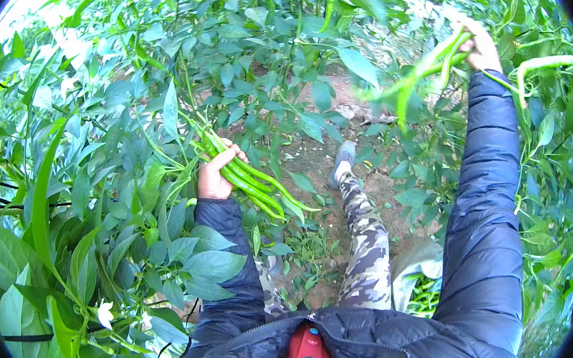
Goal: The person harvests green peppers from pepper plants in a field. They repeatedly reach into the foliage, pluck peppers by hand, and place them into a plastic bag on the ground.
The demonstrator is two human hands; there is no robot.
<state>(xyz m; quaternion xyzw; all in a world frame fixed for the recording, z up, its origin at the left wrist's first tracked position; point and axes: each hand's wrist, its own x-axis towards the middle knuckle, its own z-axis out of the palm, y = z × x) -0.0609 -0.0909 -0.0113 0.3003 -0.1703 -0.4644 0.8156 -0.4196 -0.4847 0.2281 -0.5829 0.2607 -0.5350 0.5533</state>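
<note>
My left hand [220, 171] is closed around a bunch of long green chili peppers [252, 178], whose tips point down to the right. Leaves of the pepper plants [214, 266] surround that wrist. Stretched out to the upper right, my right hand [481, 45] grips several more long green peppers [426, 68], blurred at their lower ends. Just right of the right wrist, a pale green curved pepper [545, 63] hangs among the leaves.
Dense pepper plants stand on both sides, with bare soil [319, 167] between them. My shoe [343, 159] is on the soil. A pale cloth bag or sack [416, 261] holding green peppers [425, 296] lies beside my leg. Dark cords [1, 204] run through the plants at left.
</note>
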